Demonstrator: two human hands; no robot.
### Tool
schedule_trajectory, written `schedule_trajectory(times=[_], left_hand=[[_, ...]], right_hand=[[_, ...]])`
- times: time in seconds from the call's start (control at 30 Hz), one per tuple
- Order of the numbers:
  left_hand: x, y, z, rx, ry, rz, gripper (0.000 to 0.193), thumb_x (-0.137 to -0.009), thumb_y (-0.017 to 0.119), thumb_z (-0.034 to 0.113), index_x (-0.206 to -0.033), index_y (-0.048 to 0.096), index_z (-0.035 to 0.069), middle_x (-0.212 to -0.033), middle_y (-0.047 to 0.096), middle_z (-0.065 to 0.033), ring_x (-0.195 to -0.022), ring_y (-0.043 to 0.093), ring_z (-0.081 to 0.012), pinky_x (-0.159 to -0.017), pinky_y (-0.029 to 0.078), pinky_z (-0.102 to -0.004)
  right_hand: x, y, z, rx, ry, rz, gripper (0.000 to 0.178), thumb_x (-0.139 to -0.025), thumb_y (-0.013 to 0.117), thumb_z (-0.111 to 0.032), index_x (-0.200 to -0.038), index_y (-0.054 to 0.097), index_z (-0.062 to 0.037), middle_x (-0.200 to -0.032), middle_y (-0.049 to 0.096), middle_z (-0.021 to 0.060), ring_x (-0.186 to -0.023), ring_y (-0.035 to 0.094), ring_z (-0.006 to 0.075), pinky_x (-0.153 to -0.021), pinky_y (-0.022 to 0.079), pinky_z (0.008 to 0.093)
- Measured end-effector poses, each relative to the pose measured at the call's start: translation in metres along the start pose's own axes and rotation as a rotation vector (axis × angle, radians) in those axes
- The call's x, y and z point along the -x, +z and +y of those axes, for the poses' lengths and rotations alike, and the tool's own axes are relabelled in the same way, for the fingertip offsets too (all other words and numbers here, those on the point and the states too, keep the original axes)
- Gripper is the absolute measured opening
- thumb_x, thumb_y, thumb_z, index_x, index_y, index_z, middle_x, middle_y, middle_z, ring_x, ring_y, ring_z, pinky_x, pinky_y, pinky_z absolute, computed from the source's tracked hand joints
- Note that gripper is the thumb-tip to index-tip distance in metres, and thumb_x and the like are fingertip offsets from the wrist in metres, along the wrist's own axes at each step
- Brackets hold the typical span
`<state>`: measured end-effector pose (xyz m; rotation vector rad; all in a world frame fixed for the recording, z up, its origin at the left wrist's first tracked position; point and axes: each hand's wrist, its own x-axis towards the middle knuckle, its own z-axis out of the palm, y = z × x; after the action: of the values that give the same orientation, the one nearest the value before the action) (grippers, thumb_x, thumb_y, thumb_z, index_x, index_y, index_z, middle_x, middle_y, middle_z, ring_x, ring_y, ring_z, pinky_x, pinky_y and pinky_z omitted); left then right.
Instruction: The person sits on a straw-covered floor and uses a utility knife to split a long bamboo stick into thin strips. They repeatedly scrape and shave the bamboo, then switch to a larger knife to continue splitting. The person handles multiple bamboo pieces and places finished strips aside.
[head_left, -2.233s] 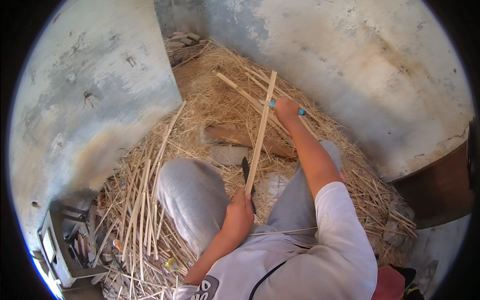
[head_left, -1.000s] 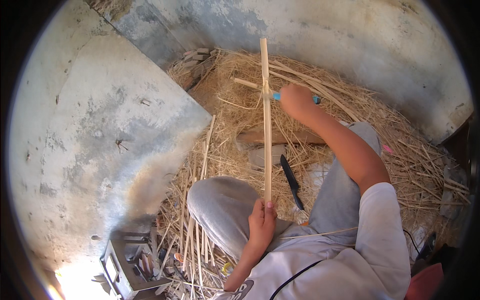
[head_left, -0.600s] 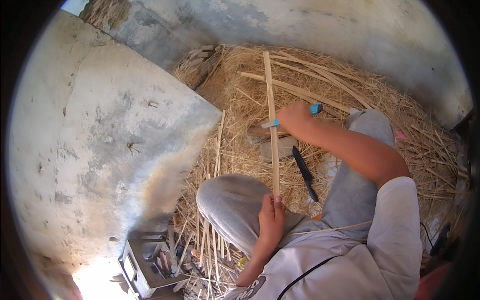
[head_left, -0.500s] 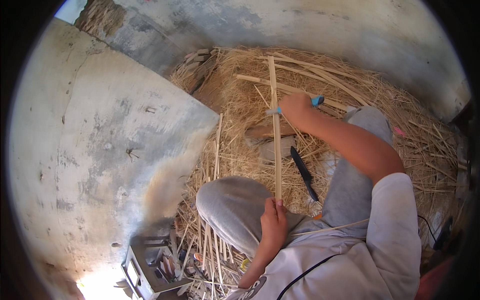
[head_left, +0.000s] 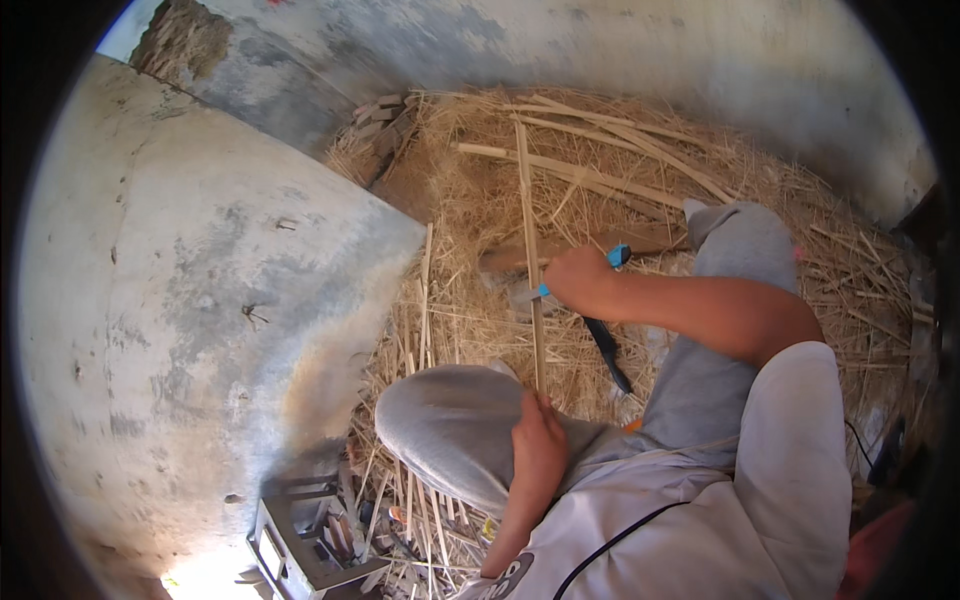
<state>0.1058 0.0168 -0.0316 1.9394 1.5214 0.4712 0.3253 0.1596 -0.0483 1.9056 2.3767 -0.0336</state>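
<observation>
A long pale bamboo strip [head_left: 528,210] stretches away from my lap over the straw-covered floor. My left hand [head_left: 539,440] is closed around its near end, beside my left knee. Partway along the strip, my right hand [head_left: 583,282] grips a blue-handled knife [head_left: 619,256]. Its short blade reaches left across the strip, at the strip's surface; the edge itself is too small to make out. Below my right hand, a black knife [head_left: 608,355] lies on the shavings between my legs, its upper end partly hidden.
Several split bamboo strips [head_left: 640,150] lie on the straw at the far side. A brown wooden piece [head_left: 510,257] rests beyond my right hand. Worn plaster walls [head_left: 190,260] rise at left and back. A grey frame-like box [head_left: 275,555] stands at lower left among scraps.
My right hand has drawn the blue-handled knife along the strip toward my body. My left hand keeps its hold on the near end. The view has shifted slightly.
</observation>
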Motion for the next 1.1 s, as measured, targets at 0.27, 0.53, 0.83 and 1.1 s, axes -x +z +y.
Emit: schedule_trajectory(times=[0.27, 0.53, 0.83, 1.1], left_hand=[[0.016, 0.013, -0.001, -0.062, -0.014, -0.09, 0.009, -0.102, 0.047, 0.01, -0.108, 0.047, 0.004, -0.077, 0.061, -0.034, -0.078, 0.061, -0.0543, -0.061, 0.044, -0.0598], [0.011, 0.014, 0.011, -0.021, -0.046, -0.114, 0.013, -0.103, 0.046, 0.014, -0.109, 0.05, 0.003, -0.081, 0.063, -0.0315, -0.079, 0.063, -0.0517, -0.065, 0.047, -0.0557], [0.02, 0.022, 0.011, -0.097, -0.005, -0.15, 0.011, -0.103, 0.047, 0.013, -0.107, 0.049, 0.004, -0.077, 0.063, -0.0311, -0.076, 0.064, -0.0505, -0.062, 0.047, -0.0556], [0.009, 0.019, 0.008, -0.002, 0.054, -0.127, 0.009, -0.101, 0.05, 0.01, -0.106, 0.047, 0.003, -0.075, 0.062, -0.0292, -0.074, 0.063, -0.0498, -0.06, 0.048, -0.0534]], right_hand=[[-0.021, 0.013, 0.079, -0.031, 0.368, -0.024, 0.009, -0.077, 0.078, -0.011, -0.085, 0.076, -0.009, -0.08, 0.072, 0.0048, -0.075, 0.071, 0.0211, -0.055, 0.055, 0.0365], [-0.008, 0.009, 0.083, -0.095, 0.249, -0.048, 0.009, -0.081, 0.075, -0.013, -0.087, 0.076, -0.0061, -0.079, 0.072, 0.0071, -0.072, 0.071, 0.0224, -0.051, 0.055, 0.0387], [-0.001, 0.034, 0.123, -0.14, 0.393, 0.034, 0.012, -0.081, 0.074, -0.013, -0.09, 0.077, -0.0055, -0.083, 0.074, 0.0092, -0.077, 0.073, 0.0254, -0.056, 0.057, 0.0388], [0.031, 0.004, 0.044, -0.055, 0.137, -0.094, 0.006, -0.082, 0.072, -0.01, -0.085, 0.075, -0.0061, -0.086, 0.075, 0.0121, -0.081, 0.074, 0.0273, -0.059, 0.058, 0.0398]])
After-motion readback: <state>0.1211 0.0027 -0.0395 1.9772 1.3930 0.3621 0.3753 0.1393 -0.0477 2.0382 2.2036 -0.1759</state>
